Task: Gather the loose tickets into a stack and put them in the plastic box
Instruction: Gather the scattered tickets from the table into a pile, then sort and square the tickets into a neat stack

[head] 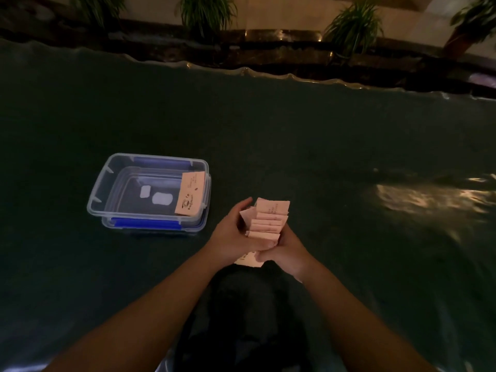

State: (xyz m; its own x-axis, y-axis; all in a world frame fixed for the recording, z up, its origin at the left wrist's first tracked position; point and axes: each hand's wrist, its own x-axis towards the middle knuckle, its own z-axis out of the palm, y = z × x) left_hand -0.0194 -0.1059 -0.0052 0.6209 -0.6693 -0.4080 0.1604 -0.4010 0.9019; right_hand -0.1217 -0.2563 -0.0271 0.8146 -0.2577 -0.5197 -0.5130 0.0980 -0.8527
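Tickets point(268, 220), pink and fanned into an uneven stack, sat just below the middle of the frame, clasped between my two hands: my left hand point(233, 237) cupped their left side with fingers curled around them, and my right hand point(284, 251) gripped their lower right edge. The plastic box point(150, 191) lay open on the dark table point(322, 146) at centre left, apart from my hands, with one ticket point(191, 193) leaning against its right inner wall.
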